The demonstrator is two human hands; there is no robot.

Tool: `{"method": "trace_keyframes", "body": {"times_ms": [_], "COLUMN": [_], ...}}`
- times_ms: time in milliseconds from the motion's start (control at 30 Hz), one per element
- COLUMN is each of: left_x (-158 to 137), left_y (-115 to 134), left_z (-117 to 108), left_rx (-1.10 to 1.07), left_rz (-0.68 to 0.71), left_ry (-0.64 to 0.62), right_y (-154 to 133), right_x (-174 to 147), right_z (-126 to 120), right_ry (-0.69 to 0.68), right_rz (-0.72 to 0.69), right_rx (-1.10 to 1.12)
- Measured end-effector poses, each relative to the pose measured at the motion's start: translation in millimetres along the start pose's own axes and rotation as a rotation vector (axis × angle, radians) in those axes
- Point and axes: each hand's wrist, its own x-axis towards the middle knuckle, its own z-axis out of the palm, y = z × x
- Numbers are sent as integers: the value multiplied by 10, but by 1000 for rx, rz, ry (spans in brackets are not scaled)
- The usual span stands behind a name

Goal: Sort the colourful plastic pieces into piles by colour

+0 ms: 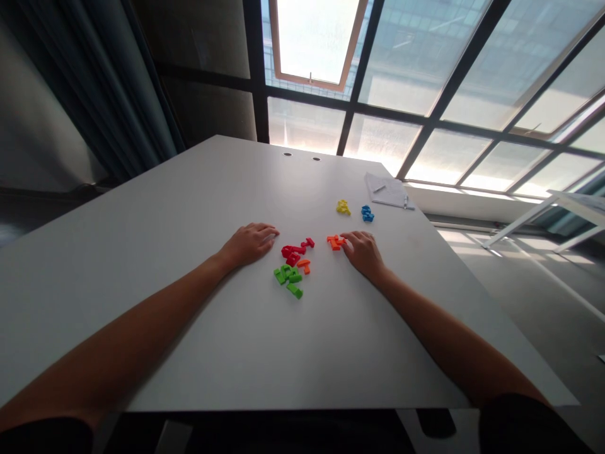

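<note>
Head view. The tabletop (227, 353) is white and carries small plastic pieces grouped mainly by colour. The left hand (248, 243) rests palm down on the tabletop, to the left of the red pieces (293, 251). Its fingers are loosely extended, lie close together and hold no visible item. The right hand (365, 252) rests on the opposite side of the groups. Its fingers are bent, with the tips at the right edge of the orange cluster (333, 242); whether they grip a piece or only touch it cannot be told.

The orange cluster lies on the tabletop between the red pieces and the right hand. A separate orange piece (305, 266) lies just below the red pieces and beside the green pieces (287, 273). The green pieces form the group nearest the person, with one elongated green piece (295, 290) at its lower edge.

The yellow pieces (343, 207) and the blue pieces (367, 214) form two compact groups farther from the person, beyond the right hand and apart from each other. Beyond the blue pieces, a paper sheet (390, 198) lies near the right edge of the tabletop, with a pen (379, 188) on it.
</note>
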Motion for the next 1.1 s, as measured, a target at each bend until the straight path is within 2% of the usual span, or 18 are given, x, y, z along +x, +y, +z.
{"method": "trace_keyframes", "body": {"times_ms": [100,200,300,400,500,600,800,933,1100], "left_x": [-2,0,2,3,0,-2,-5,-5,-1], "left_y": [-3,-6,-5,0,6,5,-6,-3,-6], "left_z": [-3,-6,-7,-10,-12,-2,26,29,33], "left_rx": [-5,-7,3,12,13,8,-2,0,-5], "left_rz": [-5,-8,-2,6,6,11,9,3,4], "left_ry": [-3,-11,-19,-20,-17,-6,11,8,11], "right_y": [-57,-246,-554,-803,-845,-737,-545,-472,-447], "right_x": [-14,-84,-182,-249,-261,-256,-228,-139,18], "right_z": [-69,-173,-236,-237,-228,-242,-198,-120,-175], "right_ry": [61,83,7,-90,-111,-97,-65,-53,-150], "right_rz": [-23,-209,-467,-590,-563,-518,-513,-453,-384], "right_rx": [35,127,217,220,214,246,303,229,63]}}
